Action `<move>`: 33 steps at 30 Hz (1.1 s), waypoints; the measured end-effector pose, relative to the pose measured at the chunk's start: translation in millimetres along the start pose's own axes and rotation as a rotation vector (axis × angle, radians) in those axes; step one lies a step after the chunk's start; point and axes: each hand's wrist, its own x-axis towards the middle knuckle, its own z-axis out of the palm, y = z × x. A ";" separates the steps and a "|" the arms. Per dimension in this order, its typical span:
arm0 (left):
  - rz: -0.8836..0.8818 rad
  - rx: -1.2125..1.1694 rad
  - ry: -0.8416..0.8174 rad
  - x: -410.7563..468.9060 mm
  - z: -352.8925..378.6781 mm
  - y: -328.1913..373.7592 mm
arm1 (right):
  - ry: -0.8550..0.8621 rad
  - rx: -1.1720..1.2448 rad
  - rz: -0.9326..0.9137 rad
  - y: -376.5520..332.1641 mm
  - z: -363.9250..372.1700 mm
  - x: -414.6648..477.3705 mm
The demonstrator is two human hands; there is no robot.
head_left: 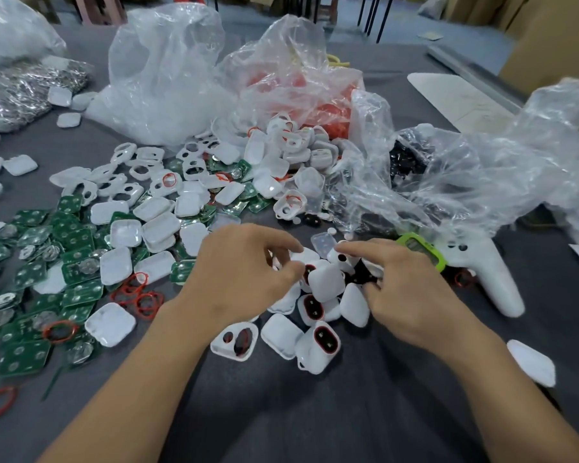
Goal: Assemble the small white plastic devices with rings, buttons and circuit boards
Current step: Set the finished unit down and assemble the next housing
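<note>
White devices [326, 282] heaped, left hand [244, 272] and right hand [405, 289] curled, grip unclear, red rings [340, 127] in bag [281, 58]

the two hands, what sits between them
A white rounded-square plastic case lies between the left hand and right hand, in the head view.

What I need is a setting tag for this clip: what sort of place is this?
Likely a small factory assembly bench: heaps of green circuit boards and white plastic shells on a grey table, bulk parts in clear plastic bags, cardboard cartons behind.
</note>
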 end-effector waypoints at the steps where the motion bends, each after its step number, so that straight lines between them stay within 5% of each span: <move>1: 0.026 0.037 -0.051 -0.3 0.4 0.3 | -0.010 -0.020 -0.013 -0.9 2.8 -1.7; 6: -0.023 -0.270 -0.114 0.5 0.4 -5.1 | 0.068 0.024 -0.050 -8.5 16.1 -6.0; 9: -0.195 -0.489 0.137 8.7 -1.2 -13.9 | 0.172 0.086 -0.051 -7.1 11.8 -3.4; 13: -0.285 -0.330 0.311 15.4 -2.9 -31.4 | 0.217 0.127 -0.017 -14.4 5.5 20.9; 20: -0.100 -0.061 -0.137 16.6 2.9 -42.0 | 0.052 -0.020 -0.064 -50.2 23.3 99.2; 28: -0.275 -0.030 0.281 26.7 -2.4 -59.5 | 0.084 -0.006 -0.142 -61.4 36.1 145.6; 33: -0.279 -0.102 0.416 33.2 -7.0 -64.8 | 0.235 -0.288 -0.155 -87.1 33.0 162.0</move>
